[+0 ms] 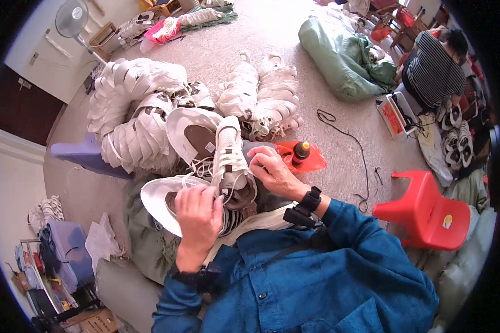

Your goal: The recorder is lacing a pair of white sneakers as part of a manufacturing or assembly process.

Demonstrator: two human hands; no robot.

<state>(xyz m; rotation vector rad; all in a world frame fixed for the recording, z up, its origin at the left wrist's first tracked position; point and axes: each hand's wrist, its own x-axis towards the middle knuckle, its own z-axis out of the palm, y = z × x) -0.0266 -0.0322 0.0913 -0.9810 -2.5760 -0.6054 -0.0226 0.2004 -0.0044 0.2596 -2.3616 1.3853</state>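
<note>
In front of me a white shoe upper [230, 150] with criss-crossed laces lies toe away, resting against other uppers. My left hand [197, 216] is curled over a second white upper [160, 200], fingertips close to loose white laces beside the laced one. What its bent fingers pinch is too small to make out. Just right of the laced upper, my right hand [275, 171] has its fingers drawn together, and anything inside them is hidden. A wide-mouthed white upper with a brown lining [197, 139] lies beyond my left hand.
Stacked uppers [141, 125] rise at the left, with more rows [255, 94] ahead. A dark bottle [300, 152] stands on red plastic [316, 160]. To the right are a red stool [425, 208] and a black cord [353, 139]. A person [433, 69] sits beyond a green sack [339, 61].
</note>
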